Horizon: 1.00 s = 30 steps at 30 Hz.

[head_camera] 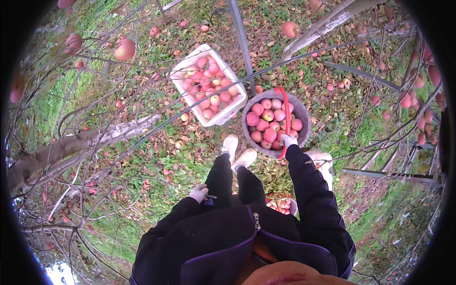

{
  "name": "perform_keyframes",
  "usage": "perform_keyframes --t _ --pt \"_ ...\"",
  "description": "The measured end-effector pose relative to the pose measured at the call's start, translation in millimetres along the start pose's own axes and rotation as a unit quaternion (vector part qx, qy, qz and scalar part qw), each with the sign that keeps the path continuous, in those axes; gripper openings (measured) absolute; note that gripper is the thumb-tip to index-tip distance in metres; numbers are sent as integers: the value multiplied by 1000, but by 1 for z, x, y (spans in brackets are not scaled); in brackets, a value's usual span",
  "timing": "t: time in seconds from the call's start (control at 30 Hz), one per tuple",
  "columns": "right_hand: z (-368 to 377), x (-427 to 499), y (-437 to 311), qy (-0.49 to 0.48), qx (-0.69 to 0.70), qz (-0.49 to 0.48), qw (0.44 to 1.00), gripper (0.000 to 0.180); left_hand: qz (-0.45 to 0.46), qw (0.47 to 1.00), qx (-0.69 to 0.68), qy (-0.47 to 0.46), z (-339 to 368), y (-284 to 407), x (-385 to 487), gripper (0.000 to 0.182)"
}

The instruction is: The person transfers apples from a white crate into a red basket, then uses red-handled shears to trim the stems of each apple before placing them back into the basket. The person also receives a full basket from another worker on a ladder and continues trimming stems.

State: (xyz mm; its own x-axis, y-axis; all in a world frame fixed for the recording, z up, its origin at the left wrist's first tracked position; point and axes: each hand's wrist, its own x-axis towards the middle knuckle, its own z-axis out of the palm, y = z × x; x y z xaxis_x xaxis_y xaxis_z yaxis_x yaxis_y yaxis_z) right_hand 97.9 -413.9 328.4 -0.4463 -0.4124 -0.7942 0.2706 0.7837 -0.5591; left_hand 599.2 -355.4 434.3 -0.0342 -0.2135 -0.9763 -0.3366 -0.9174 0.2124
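Note:
My right hand [289,140], in a white glove, is closed around the red handle [286,107] of a round grey basket [307,123] filled with red apples [270,135]. The left hand [199,193], also gloved in white, hangs beside my left thigh; its fingers look curled and nothing shows in it, though its inner side is hidden. Left of the basket, a white rectangular crate [228,119] full of red and yellowish apples [214,100] stands on the leafy ground, tilted in the view.
A white container [326,167] stands right of my feet, and another basket of apples [281,203] is partly hidden by my jacket. Whitewashed trunks [128,130], metal bars [242,39] and thin branches with hanging apples [124,49] surround me. Fallen apples [184,117] lie among leaves.

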Motion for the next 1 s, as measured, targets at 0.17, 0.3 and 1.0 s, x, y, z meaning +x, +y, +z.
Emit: perform_keyframes --t 0.17,0.3,1.0 --pt "4 -41 -20 -36 -43 -18 998 17 -3 1000 18 -21 16 24 -1 49" --pt "11 -86 -29 -83 -4 -15 996 16 106 985 132 -40 40 63 -8 45" --pt "51 -224 -86 -202 -360 -226 882 29 97 857 -455 -223 170 203 -29 11"
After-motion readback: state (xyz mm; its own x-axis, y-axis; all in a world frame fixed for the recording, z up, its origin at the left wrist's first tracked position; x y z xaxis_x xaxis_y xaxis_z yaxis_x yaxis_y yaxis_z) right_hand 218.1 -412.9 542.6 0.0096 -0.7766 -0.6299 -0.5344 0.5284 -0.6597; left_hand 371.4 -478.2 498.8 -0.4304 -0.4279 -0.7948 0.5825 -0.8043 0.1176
